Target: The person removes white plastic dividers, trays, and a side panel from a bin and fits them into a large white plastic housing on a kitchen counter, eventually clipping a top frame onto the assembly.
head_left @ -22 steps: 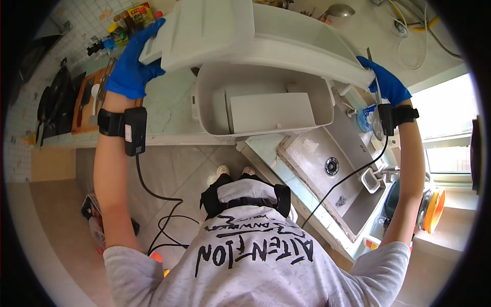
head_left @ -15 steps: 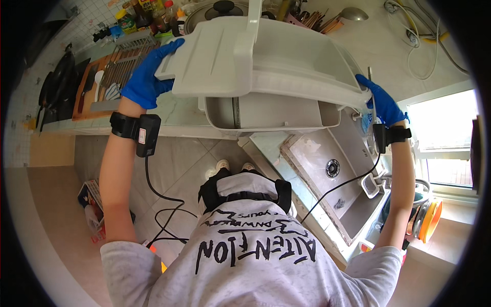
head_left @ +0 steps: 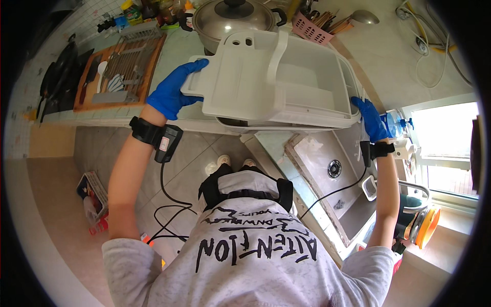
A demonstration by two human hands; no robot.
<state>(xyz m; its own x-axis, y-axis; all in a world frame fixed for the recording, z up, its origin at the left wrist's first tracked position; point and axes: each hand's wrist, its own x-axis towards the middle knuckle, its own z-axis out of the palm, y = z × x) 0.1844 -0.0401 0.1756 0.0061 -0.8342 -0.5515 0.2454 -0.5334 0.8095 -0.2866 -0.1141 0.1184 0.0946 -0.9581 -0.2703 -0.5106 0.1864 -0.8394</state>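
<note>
Between my gloved hands is a white plastic bin (head_left: 232, 89) with an inner compartment, a raised crosspiece and a flat side section. My left hand (head_left: 176, 92), in a blue glove, is closed round the tab at the bin's left end. At the other end, my right hand (head_left: 372, 120) grips the right rim, its fingers partly hidden. Beneath the bin sits a second pale box (head_left: 238, 125) on the counter, of which only the near edge shows. I cannot tell whether the bin rests fully on it.
A lidded steel pot (head_left: 204, 25) and a pink utensil basket (head_left: 314, 31) stand behind the bin. To the left lie a wooden board (head_left: 153, 56) and a metal rack (head_left: 125, 64). The sink (head_left: 319, 153) is at the right, with a bottle (head_left: 394, 123) by the window.
The bin has come down and nearer to me, covering most of the lower box. Both hands moved with it, the left also rightward. The pot now shows behind.
</note>
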